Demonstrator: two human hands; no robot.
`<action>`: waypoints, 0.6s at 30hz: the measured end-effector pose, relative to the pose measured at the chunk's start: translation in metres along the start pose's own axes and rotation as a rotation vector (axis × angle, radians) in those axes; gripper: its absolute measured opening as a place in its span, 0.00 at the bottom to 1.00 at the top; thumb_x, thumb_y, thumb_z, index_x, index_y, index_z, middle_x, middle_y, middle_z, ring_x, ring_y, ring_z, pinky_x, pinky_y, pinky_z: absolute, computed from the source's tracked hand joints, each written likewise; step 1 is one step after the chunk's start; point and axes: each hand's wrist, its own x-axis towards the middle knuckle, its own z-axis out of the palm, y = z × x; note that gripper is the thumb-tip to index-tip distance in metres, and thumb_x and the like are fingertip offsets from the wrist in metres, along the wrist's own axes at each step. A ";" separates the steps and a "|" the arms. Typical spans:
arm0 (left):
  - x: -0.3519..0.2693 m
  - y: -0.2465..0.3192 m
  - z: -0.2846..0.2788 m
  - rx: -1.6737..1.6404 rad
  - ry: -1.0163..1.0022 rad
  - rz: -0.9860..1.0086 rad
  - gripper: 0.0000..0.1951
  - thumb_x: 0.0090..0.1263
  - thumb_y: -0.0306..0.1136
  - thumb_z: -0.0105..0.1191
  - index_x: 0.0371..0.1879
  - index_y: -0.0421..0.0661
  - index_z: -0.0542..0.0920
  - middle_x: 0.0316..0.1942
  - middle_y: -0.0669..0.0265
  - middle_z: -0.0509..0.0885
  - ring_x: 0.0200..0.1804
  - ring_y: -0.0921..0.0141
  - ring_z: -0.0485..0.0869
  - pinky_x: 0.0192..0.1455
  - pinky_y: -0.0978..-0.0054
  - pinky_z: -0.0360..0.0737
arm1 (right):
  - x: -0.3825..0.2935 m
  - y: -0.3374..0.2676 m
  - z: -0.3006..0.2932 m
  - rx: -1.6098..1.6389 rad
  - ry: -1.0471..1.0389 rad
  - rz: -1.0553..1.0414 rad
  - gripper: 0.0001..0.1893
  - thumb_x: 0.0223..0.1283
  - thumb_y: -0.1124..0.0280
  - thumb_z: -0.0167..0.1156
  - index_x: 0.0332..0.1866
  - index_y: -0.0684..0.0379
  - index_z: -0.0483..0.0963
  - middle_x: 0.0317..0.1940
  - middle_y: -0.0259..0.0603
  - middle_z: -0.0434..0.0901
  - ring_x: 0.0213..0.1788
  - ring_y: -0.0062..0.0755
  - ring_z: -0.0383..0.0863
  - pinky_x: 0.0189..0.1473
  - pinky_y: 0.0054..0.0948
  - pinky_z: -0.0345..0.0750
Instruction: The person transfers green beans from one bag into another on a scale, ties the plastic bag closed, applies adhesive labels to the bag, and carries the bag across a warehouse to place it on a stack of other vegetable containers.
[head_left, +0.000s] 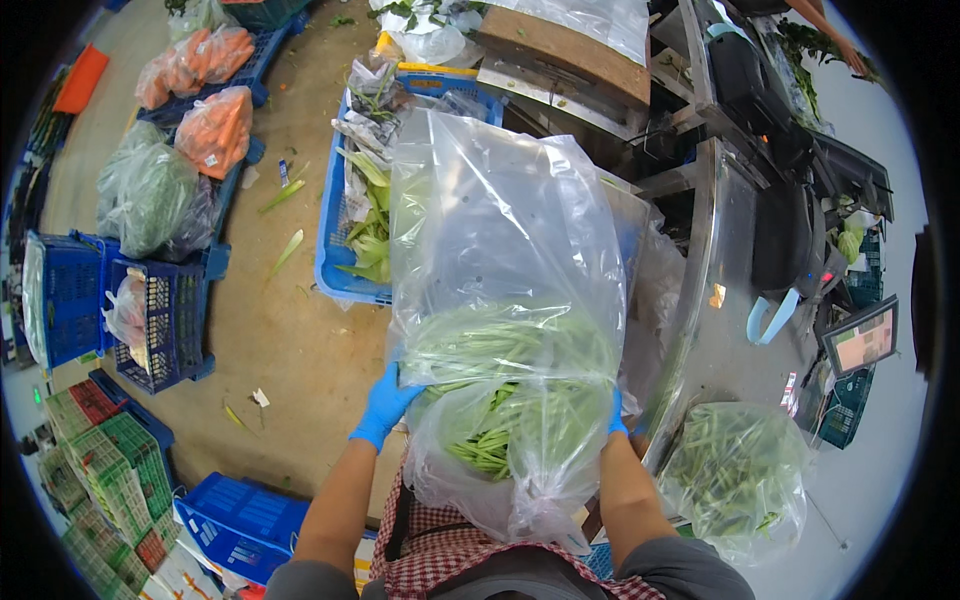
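Observation:
A large clear plastic bag (502, 225) is spread out in front of me, its upper part flat and slack. Its lower part lies over a thinner bag of green beans (480, 450), close to my apron. My left hand (386, 405), in a blue glove, grips the bag's left edge; its fingertips are partly behind the plastic. On the opposite side my right hand (617, 412), also gloved in blue, holds the right edge, with most of its fingers hidden behind the bag. Gathered plastic shows at the bottom of the inner bag (551, 502).
Behind the bag is a blue crate (328, 255) with corn husks and newspaper. On my right, a metal table (724, 360) carries black equipment, and another bag of beans (739, 472) stands nearby. Bagged carrots (217, 131) and crates (161, 322) line the left. Someone's hand (851, 56) shows at upper right.

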 end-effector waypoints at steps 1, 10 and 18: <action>-0.001 0.001 -0.003 0.001 -0.008 -0.002 0.30 0.49 0.52 0.56 0.44 0.40 0.70 0.38 0.48 0.78 0.40 0.55 0.78 0.40 0.66 0.73 | -0.011 0.009 -0.001 0.004 0.008 -0.006 0.12 0.53 0.68 0.51 0.36 0.66 0.75 0.26 0.40 0.78 0.24 0.26 0.75 0.29 0.27 0.73; -0.049 -0.005 -0.020 0.491 0.079 0.047 0.27 0.51 0.48 0.55 0.47 0.42 0.71 0.31 0.52 0.79 0.36 0.53 0.77 0.37 0.63 0.73 | -0.062 0.054 -0.021 -0.391 0.283 -0.286 0.18 0.51 0.79 0.49 0.50 0.64 0.68 0.35 0.40 0.77 0.35 0.26 0.75 0.40 0.25 0.72; -0.076 -0.104 -0.036 0.369 0.039 0.225 0.22 0.51 0.32 0.51 0.49 0.45 0.72 0.27 0.57 0.78 0.29 0.60 0.73 0.37 0.68 0.69 | -0.137 0.054 -0.024 -0.470 0.032 -0.487 0.24 0.50 0.83 0.48 0.57 0.63 0.61 0.53 0.44 0.67 0.49 0.26 0.69 0.52 0.23 0.66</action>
